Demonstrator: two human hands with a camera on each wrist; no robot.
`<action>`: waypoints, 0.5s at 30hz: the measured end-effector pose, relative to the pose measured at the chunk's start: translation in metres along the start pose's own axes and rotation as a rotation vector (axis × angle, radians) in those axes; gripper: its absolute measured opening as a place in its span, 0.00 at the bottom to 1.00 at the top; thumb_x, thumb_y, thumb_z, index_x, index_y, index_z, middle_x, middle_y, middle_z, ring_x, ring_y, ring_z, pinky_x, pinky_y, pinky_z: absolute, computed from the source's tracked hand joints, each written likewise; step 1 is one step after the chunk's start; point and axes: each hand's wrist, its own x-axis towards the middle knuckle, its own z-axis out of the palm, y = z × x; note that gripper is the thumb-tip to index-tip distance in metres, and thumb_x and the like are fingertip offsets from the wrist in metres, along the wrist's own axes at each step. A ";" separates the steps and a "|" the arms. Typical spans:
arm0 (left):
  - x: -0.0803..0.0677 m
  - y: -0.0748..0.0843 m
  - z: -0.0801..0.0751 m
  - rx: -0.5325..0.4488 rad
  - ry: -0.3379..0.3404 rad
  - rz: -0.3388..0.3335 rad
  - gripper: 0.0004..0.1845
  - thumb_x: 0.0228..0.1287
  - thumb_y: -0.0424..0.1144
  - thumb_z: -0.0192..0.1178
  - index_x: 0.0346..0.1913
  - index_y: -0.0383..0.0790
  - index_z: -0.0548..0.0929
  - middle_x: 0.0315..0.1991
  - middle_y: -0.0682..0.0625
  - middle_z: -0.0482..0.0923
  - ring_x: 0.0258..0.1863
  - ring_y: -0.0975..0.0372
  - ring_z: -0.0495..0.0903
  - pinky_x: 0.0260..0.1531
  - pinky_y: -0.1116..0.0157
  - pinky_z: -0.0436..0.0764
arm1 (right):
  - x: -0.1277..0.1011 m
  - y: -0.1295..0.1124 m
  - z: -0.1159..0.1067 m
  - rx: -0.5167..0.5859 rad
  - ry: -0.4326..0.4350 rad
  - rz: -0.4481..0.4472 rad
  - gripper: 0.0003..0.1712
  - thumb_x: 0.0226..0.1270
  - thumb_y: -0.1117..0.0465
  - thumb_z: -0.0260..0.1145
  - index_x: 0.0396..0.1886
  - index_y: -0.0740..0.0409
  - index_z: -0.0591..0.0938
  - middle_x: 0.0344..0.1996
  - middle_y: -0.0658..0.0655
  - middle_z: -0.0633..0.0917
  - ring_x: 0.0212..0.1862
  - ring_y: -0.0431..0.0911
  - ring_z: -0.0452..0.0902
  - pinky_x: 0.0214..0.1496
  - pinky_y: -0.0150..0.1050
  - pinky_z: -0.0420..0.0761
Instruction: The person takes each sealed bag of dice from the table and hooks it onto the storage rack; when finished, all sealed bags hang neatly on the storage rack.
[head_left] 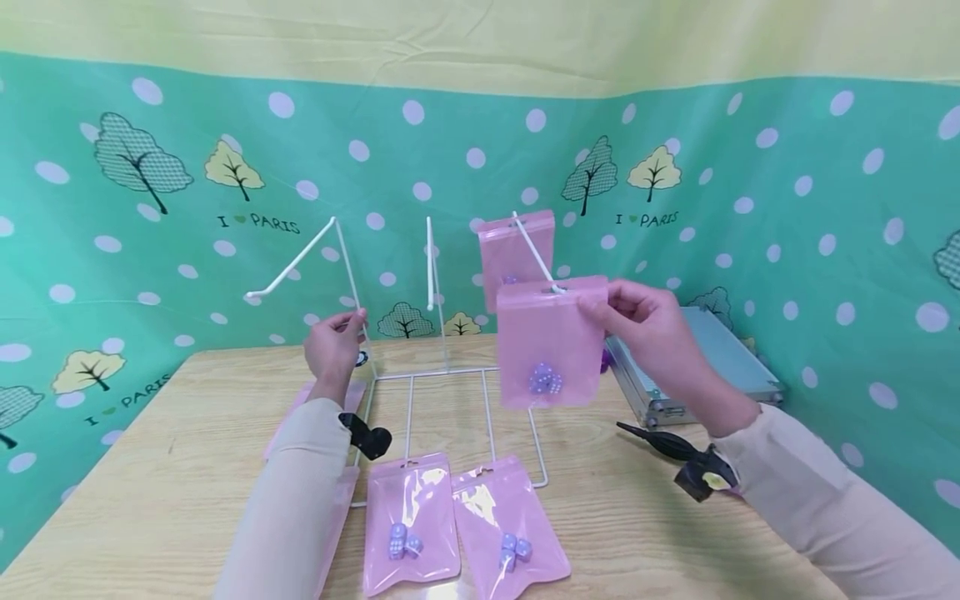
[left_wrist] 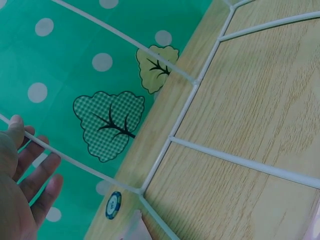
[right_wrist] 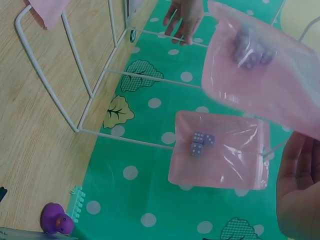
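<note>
A pink zip bag (head_left: pixel 551 350) with purple dice in it is pinched at its upper right edge by my right hand (head_left: pixel 651 321). Its top slot is at the tip of the right arm of the white wire rack (head_left: pixel 447 372). Further back on that arm hangs another pink bag with dice (right_wrist: pixel 218 150). My left hand (head_left: pixel 335 343) holds the rack's left upright between thumb and fingers; in the left wrist view the wire (left_wrist: pixel 75 162) passes across the fingers. The middle hook (head_left: pixel 431 267) and left hook (head_left: pixel 292 260) carry no bags.
Two pink bags of dice, the left one (head_left: pixel 412 521) and the right one (head_left: pixel 510 529), lie at the rack's front. More pink bags lie partly under the left sleeve. A silver case (head_left: pixel 720 358) stands at right, near a purple rubber duck (right_wrist: pixel 56 218). A round chip (left_wrist: pixel 113 205) lies behind the rack.
</note>
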 end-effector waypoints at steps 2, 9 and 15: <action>0.000 0.000 0.000 -0.006 -0.009 -0.005 0.22 0.75 0.55 0.58 0.60 0.43 0.85 0.54 0.44 0.86 0.51 0.52 0.87 0.38 0.68 0.80 | 0.002 0.001 0.002 -0.012 0.033 0.006 0.09 0.74 0.58 0.67 0.39 0.60 0.85 0.32 0.52 0.88 0.33 0.43 0.82 0.38 0.32 0.83; -0.001 0.001 0.000 -0.011 -0.012 -0.012 0.22 0.75 0.54 0.59 0.60 0.44 0.84 0.53 0.43 0.86 0.51 0.51 0.86 0.40 0.67 0.80 | 0.012 0.005 0.010 -0.056 0.037 0.039 0.17 0.79 0.54 0.62 0.46 0.66 0.81 0.34 0.53 0.86 0.36 0.45 0.82 0.41 0.33 0.83; -0.002 0.001 -0.002 -0.012 -0.007 -0.005 0.21 0.75 0.53 0.59 0.60 0.43 0.85 0.54 0.43 0.86 0.51 0.51 0.87 0.38 0.68 0.80 | 0.026 0.009 0.014 -0.073 0.079 0.085 0.20 0.77 0.51 0.63 0.48 0.67 0.82 0.36 0.53 0.85 0.39 0.44 0.83 0.44 0.33 0.85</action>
